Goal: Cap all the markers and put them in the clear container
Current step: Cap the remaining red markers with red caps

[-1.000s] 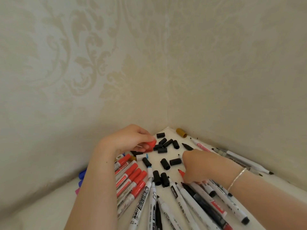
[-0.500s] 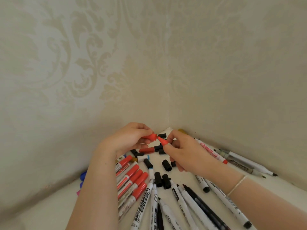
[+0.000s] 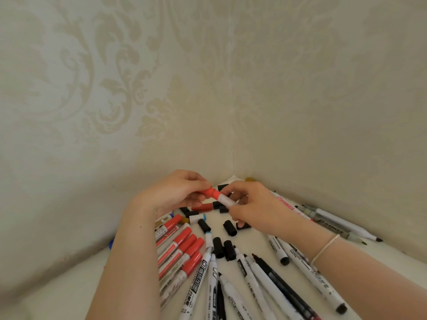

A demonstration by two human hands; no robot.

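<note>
Above the white table (image 3: 251, 236), our left hand (image 3: 175, 195) pinches the red plastic cap (image 3: 210, 192) while our right hand (image 3: 251, 206) grips the white marker barrel (image 3: 225, 200). The marker looks light, rigid and smooth, so we judge it best held near the joint.

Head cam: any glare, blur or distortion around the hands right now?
Head view: soft, even light, no glare; wide-angle bending at the edges, with forearms stretched; left hand, right hand and red cap reasonably sharp; faint shadows under the loose black caps.
</note>
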